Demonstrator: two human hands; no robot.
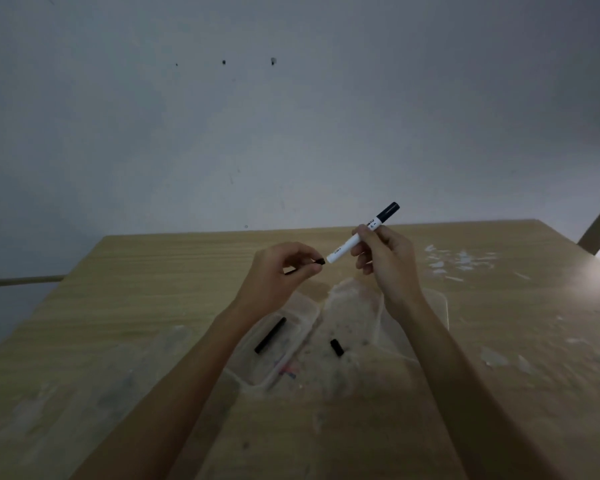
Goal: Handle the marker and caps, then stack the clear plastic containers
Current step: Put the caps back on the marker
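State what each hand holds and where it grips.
The right hand grips the marker around the middle of its white barrel. The left hand pinches a small black cap at its rear end, between fingertips.

A white marker [355, 238] with a dark blue end is being held above the counter, tilting up to the right, its lower tip pointing down-left. A small black cap [320, 261] is sitting just beside that tip, nearly touching it. Below, two clear plastic containers are lying side by side on the counter: the left container [302, 315] is holding a long black cap [270, 335], and the right container [357, 306] is holding a short black cap [336, 347].
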